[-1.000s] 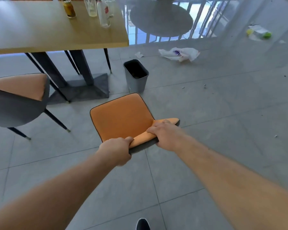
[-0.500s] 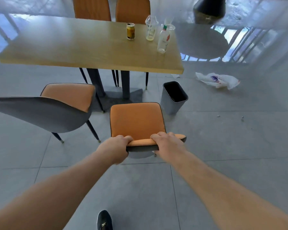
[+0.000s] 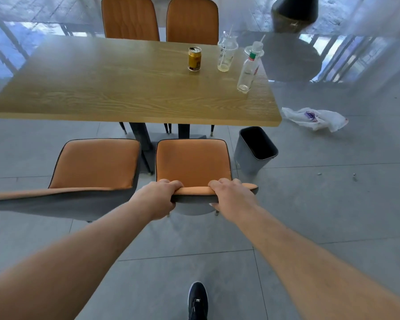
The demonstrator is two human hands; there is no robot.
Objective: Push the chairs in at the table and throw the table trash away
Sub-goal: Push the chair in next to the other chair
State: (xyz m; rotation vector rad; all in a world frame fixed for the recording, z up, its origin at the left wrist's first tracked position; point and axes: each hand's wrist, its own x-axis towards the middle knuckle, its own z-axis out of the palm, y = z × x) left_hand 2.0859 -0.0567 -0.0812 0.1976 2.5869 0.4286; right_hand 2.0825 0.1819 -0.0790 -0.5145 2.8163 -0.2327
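Observation:
An orange-seated chair (image 3: pixel 191 163) stands square to the wooden table (image 3: pixel 125 88), its seat just short of the table's near edge. My left hand (image 3: pixel 158 196) and my right hand (image 3: pixel 231 196) both grip the top of its backrest. A second orange chair (image 3: pixel 95 165) stands beside it on the left. On the table's right part stand a gold can (image 3: pixel 194 58), a clear plastic cup with a straw (image 3: pixel 226 55) and a clear plastic bottle (image 3: pixel 248 70). A grey trash bin (image 3: pixel 255 150) sits on the floor at the table's right corner.
Two more orange chairs (image 3: pixel 159 19) stand at the table's far side. A crumpled white plastic bag (image 3: pixel 315 117) lies on the tiled floor right of the bin. A round dark table (image 3: pixel 291 58) is behind. My black shoe (image 3: pixel 198 300) is below the chair.
The chair in my hands has turned to face the table and moved toward it, ending beside the left chair. My view has swung up to show the whole tabletop.

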